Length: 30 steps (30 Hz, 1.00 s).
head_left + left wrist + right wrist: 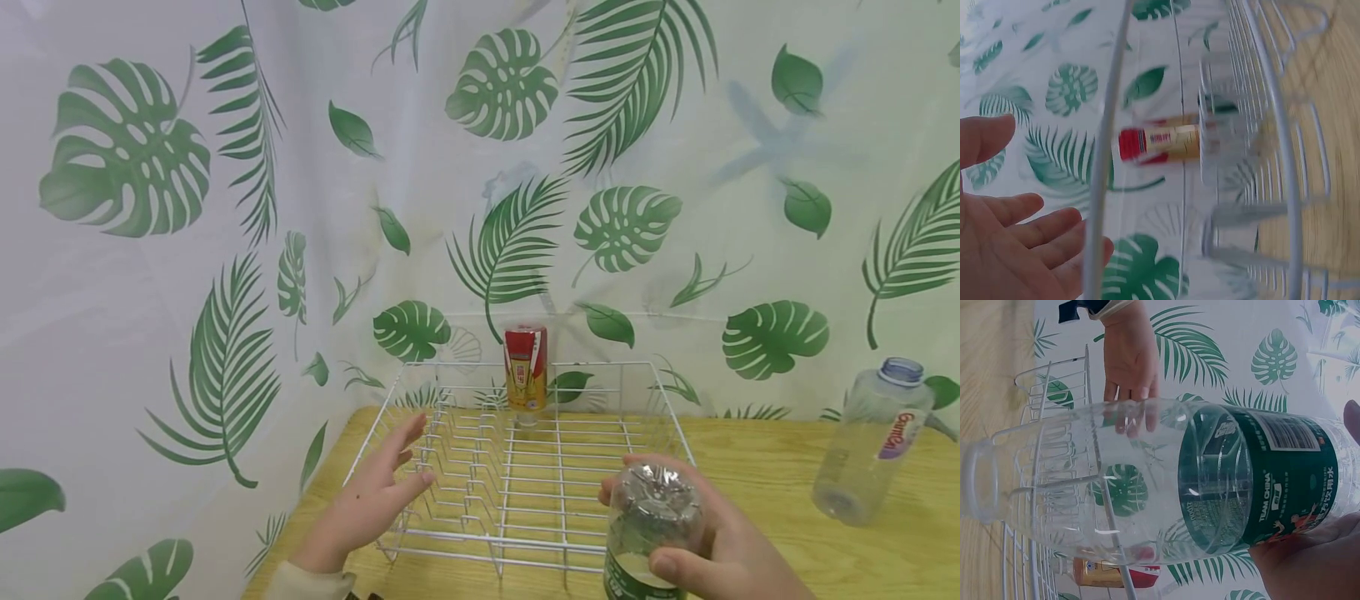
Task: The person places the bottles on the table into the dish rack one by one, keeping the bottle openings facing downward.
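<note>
The right hand [716, 529] in front of me has its fingers and thumb curled round a green-labelled bottle [637, 533] near the base; the bottle's long axis runs roughly upright, mouth down, by the near right corner of the wire rack [562, 483], over its rim or short of it I can't tell. The left hand [378, 492], fingers straight, thumb apart, is farther off by the prongs. Open room lies ahead-left, up to a red-and-gold bottle [526, 367] at the far edge
</note>
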Tool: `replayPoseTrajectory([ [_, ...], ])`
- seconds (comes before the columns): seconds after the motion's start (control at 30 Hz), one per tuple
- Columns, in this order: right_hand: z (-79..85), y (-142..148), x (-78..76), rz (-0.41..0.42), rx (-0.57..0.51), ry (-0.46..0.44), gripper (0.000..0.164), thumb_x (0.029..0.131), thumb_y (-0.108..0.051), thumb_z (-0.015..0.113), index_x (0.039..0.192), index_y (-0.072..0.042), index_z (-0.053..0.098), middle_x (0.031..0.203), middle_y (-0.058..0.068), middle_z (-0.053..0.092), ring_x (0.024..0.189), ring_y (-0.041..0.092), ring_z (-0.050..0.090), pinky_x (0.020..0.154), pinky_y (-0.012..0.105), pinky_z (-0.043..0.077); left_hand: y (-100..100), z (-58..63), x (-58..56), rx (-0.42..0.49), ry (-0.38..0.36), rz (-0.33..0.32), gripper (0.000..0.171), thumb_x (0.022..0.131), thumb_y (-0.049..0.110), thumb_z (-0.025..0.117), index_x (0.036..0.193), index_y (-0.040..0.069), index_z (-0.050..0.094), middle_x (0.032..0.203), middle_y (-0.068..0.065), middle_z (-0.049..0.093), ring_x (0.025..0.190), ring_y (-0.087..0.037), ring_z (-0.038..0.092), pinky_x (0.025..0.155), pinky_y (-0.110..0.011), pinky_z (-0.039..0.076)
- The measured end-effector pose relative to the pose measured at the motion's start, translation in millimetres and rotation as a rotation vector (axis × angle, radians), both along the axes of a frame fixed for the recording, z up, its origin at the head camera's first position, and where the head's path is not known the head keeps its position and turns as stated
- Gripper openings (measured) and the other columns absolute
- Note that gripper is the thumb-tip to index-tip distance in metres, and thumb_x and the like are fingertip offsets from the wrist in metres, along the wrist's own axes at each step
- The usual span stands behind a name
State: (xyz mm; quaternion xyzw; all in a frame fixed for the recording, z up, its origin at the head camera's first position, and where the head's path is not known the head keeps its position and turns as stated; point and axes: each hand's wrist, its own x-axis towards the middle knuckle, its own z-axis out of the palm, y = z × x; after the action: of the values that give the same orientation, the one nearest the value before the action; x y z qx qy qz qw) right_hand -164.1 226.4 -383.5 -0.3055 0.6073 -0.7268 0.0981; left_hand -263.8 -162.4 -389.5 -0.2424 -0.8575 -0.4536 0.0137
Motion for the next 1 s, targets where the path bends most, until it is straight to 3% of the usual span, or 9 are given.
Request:
replayPoseTrajectory([
  [0.17, 1.3, 0, -0.3, -0.001, -0.006, 0.011, 0.061, 0.102, 0.001, 0.052, 0.156, -0.013, 0.027, 0.147, 0.014, 0.053, 0.127, 0.029, 0.057, 0.097, 0.043, 0.054, -25, -7.2, -18.8, -0.07, -0.002, 0.148, 0.075, 0.101, 0.027, 0.062, 0.162, 0.014, 0.021, 0.163, -0.019, 0.026, 0.138, -0.053, 0.035, 0.108, -0.069, 0.033],
  [0.3, 2.2, 0, 0.1, -0.005, -0.006, 0.007, 0.06, 0.102, 0.0, 0.051, 0.156, -0.014, 0.028, 0.147, 0.015, 0.053, 0.127, 0.03, 0.056, 0.097, 0.043, 0.054, -44, -13.6, -29.0, -0.071, -0.048, 0.195, 0.076, 0.099, 0.018, 0.06, 0.162, 0.008, 0.018, 0.162, -0.027, 0.023, 0.14, -0.055, 0.03, 0.11, -0.068, 0.03],
  [0.57, -1.4, 1, -2.3, -0.022, 0.023, -0.041, 0.061, 0.102, -0.005, 0.054, 0.155, -0.019, 0.028, 0.148, 0.012, 0.052, 0.129, 0.029, 0.055, 0.099, 0.04, 0.052, -67, -25.5, -39.5, 0.026, -0.17, 0.19, 0.075, 0.097, 0.003, 0.052, 0.162, 0.004, 0.014, 0.165, -0.024, 0.016, 0.147, -0.048, 0.02, 0.118, -0.06, 0.02],
  [0.8, -1.7, 2, -2.2, -0.008, 0.009, -0.077, 0.06, 0.102, -0.007, 0.053, 0.155, -0.02, 0.028, 0.149, 0.011, 0.052, 0.132, 0.028, 0.053, 0.1, 0.039, 0.051, -77, -37.0, -43.2, 0.117, -0.264, 0.128, 0.069, 0.102, -0.003, 0.041, 0.161, 0.0, 0.007, 0.165, -0.025, 0.013, 0.151, -0.041, 0.012, 0.119, -0.057, 0.014],
  [1.0, -1.0, 3, -0.7, 0.005, -0.005, -0.031, 0.061, 0.102, -0.006, 0.052, 0.157, -0.017, 0.027, 0.15, 0.015, 0.05, 0.132, 0.03, 0.053, 0.1, 0.04, 0.051, -75, -45.0, -44.0, 0.212, -0.29, 0.118, 0.066, 0.1, -0.003, 0.04, 0.161, 0.0, 0.014, 0.157, -0.028, 0.032, 0.146, -0.044, 0.027, 0.119, -0.058, 0.02],
])
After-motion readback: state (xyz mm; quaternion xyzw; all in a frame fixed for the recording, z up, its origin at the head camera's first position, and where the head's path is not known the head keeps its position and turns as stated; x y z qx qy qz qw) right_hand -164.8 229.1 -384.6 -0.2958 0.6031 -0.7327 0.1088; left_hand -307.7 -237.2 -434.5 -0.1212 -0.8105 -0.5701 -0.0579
